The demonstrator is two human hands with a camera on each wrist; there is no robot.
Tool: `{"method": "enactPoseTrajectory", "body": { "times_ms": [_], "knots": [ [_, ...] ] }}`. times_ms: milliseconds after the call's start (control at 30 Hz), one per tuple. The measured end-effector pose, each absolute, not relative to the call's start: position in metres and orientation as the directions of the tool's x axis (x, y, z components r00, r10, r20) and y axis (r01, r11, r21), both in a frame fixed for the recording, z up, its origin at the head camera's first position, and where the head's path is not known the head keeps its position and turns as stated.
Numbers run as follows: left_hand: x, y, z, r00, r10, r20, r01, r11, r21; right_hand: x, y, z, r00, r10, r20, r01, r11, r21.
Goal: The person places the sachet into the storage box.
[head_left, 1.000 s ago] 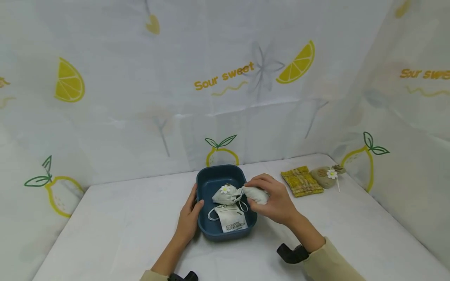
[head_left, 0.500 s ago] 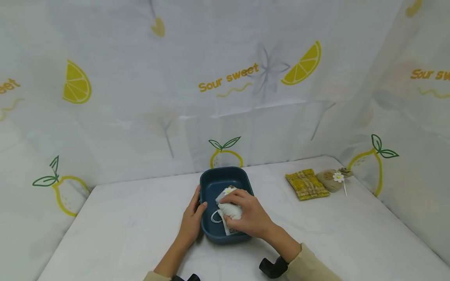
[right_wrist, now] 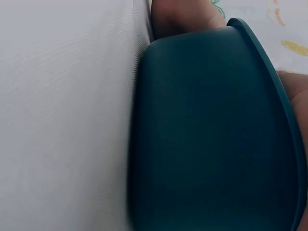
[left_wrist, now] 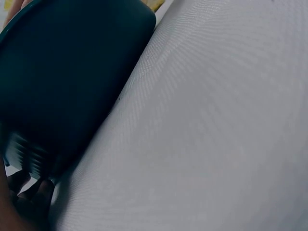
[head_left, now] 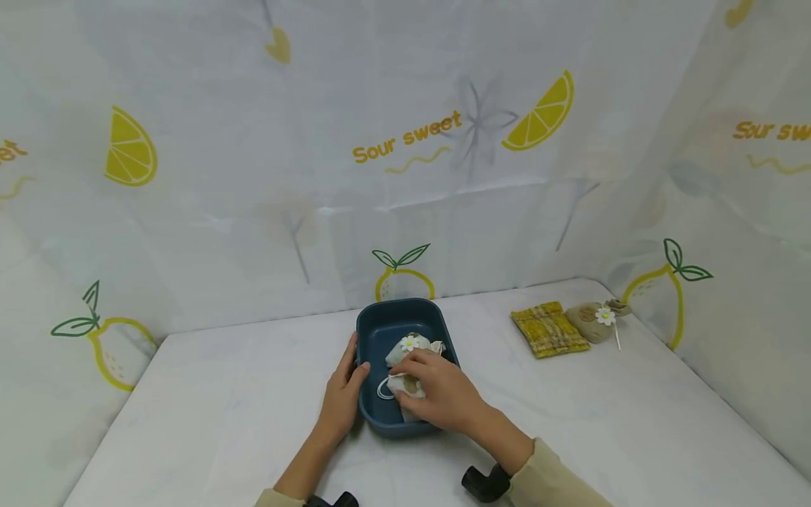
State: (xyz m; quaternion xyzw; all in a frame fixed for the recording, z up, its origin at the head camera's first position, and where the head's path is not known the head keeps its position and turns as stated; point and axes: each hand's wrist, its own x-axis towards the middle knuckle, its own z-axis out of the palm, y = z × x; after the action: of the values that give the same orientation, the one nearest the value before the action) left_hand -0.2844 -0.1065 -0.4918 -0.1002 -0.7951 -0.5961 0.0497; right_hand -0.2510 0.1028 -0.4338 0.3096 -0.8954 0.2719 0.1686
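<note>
A dark blue rectangular bin (head_left: 380, 331) stands on the white table in the head view. My left hand (head_left: 342, 398) holds its left side, thumb at the rim and fingers along the outer wall. My right hand (head_left: 446, 394) reaches over the right rim and grips a small white cloth pouch (head_left: 407, 385) low inside the bin. A white pouch with a daisy (head_left: 399, 352) lies just behind that one. Under the right hand, a flat printed white pouch (head_left: 410, 414) is mostly covered. Both wrist views show mainly the bin's outer wall (left_wrist: 67, 72).
Toward the back right of the table (head_left: 241, 394) lie a yellow plaid pouch (head_left: 550, 329) and a tan drawstring pouch (head_left: 589, 322) with a daisy. A white sheet with lemon prints (head_left: 253, 141) hangs behind and at the sides.
My right hand has carried the white pouch from the bin's right rim leftward and down, over the flat printed pouch. My left hand stays on the bin.
</note>
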Motion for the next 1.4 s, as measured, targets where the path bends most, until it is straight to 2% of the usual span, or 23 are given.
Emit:
{"method": "enactPoseTrajectory", "body": {
  "times_ms": [367,567,733,867,1133,1400],
  "knots": [
    [-0.285,-0.107,-0.492,-0.975,0.104,0.195,0.217,0.276,0.936,-0.256,0.117,-0.425,-0.725,-0.428,0.539,-0.672,0.608,-0.422],
    [-0.284,-0.107,-0.492,-0.975,0.107,0.193,0.215,0.268,0.939,-0.271,0.165,-0.406,-0.78,-0.257,0.57,-0.577,0.649,-0.496],
    [-0.284,-0.107,-0.492,-0.975,0.115,0.192,0.217,0.265,0.939,-0.287,0.211,-0.405,-0.816,-0.112,0.567,-0.46,0.72,-0.52],
    [-0.284,-0.107,-0.491,-0.975,0.116,0.192,0.216,0.261,0.941,-0.301,0.243,-0.418,-0.846,-0.038,0.532,-0.36,0.777,-0.517],
    [-0.284,-0.106,-0.492,-0.975,0.117,0.191,0.214,0.241,0.946,-0.318,0.298,-0.461,-0.879,0.049,0.474,-0.259,0.786,-0.561],
    [-0.284,-0.106,-0.491,-0.973,0.12,0.198,0.222,0.24,0.945,-0.319,0.317,-0.481,-0.932,0.075,0.355,-0.162,0.791,-0.59]
  ]
}}
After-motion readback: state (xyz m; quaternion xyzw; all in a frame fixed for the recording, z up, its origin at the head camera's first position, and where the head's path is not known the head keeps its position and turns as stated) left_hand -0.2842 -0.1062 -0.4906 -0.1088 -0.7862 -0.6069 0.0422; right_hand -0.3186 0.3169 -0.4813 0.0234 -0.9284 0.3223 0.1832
